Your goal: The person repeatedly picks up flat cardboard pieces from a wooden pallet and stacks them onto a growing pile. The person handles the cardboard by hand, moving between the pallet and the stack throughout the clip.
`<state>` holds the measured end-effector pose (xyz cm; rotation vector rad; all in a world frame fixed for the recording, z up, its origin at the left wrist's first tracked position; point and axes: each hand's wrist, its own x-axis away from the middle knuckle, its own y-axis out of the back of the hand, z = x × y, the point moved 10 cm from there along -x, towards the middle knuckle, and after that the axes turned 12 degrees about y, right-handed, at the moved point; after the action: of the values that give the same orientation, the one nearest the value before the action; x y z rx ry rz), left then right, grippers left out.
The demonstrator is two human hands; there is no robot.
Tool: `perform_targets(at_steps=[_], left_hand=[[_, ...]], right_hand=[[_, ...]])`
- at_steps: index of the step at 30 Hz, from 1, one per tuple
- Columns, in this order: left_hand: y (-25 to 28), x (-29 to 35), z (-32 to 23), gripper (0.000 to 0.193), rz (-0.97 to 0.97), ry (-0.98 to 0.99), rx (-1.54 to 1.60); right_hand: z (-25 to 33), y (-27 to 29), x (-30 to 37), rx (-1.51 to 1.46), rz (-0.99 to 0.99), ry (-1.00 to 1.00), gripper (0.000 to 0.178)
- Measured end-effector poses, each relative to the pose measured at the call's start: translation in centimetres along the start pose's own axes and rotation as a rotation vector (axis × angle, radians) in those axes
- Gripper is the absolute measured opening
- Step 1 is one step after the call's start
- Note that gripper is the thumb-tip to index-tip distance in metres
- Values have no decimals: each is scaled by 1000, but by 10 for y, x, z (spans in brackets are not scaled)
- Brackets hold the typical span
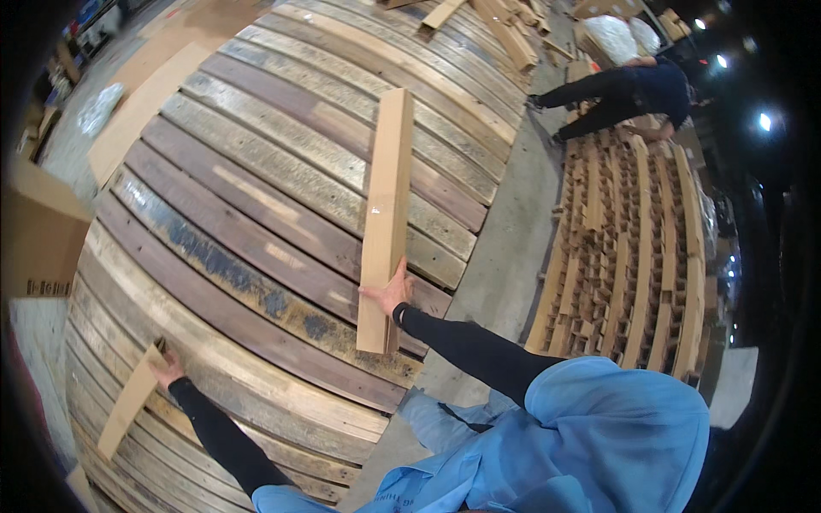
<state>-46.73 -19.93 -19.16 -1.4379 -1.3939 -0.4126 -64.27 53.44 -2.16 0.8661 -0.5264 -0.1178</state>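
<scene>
A long, narrow cardboard box [386, 179] lies across the wooden slats, a bit of clear tape showing on its upper face. My right hand [391, 292] grips it near its close end, thumb on one side and fingers on the other. At the lower left, my left hand [168, 369] holds one end of a shorter, flat-looking cardboard piece [128, 409], which lies over the slats and points away to the left. The fingertips of that hand are partly hidden behind the piece's end.
The slatted wooden platform [248, 205] fills the middle. On the right, long rows of cardboard pieces [611, 256] are stacked, and a person in dark clothes [641, 94] bends over them. More cardboard lengths [505, 34] lie at the far end. A large carton [43, 231] stands left.
</scene>
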Motion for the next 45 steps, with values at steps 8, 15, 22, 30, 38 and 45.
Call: perform_targets(at_steps=[8, 15, 22, 30, 38, 45], left_hand=[[-4, 77, -26, 60, -173, -291, -421], [5, 340, 192, 80, 26, -385, -901], [-5, 600, 434, 50, 603, -107, -1150], [-35, 848, 556, 71, 1232, 24, -1345], [-10, 1059, 710, 53, 2066, -247, -1576], [36, 1296, 844, 34, 2893, -142, -1283]], right_hand=[[-21, 2, -2, -1003, 394, 21, 73], [-84, 110, 75, -1889, 859, -276, 65], [-84, 251, 117, -1559, 564, 203, 81], [-137, 435, 154, -1513, 212, 619, 97], [-295, 658, 211, -1588, -391, 819, 84], [-431, 788, 247, -1680, -1054, 739, 69]])
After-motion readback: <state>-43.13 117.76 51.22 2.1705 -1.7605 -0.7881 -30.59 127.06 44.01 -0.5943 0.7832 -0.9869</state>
